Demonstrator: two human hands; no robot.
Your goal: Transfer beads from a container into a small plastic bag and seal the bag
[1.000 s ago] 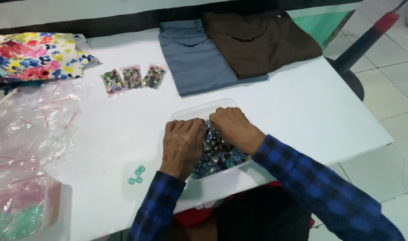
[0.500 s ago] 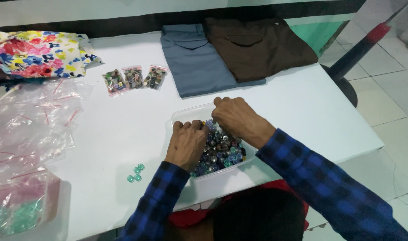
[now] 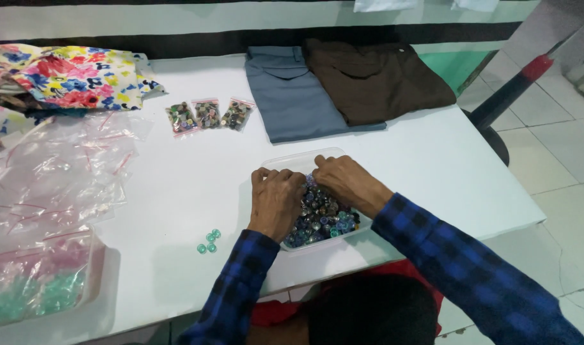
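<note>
Left hand [image 3: 276, 201] and right hand [image 3: 346, 182]: both resting palm-down, fingers curled, sifting mixed coloured buttons [image 3: 320, 217] inside shallow clear plastic tray [image 3: 285, 163] on white table [image 3: 189, 185]; grasp indiscernible.

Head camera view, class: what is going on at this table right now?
A person in a blue checked shirt has both hands in a clear plastic tub full of small mixed buttons. The left hand and right hand rest on the pile, fingers curled into it. Three small filled bags lie further back, four loose green buttons beside the left arm, empty clear bags to the left, and folded grey and brown trousers behind.
</note>
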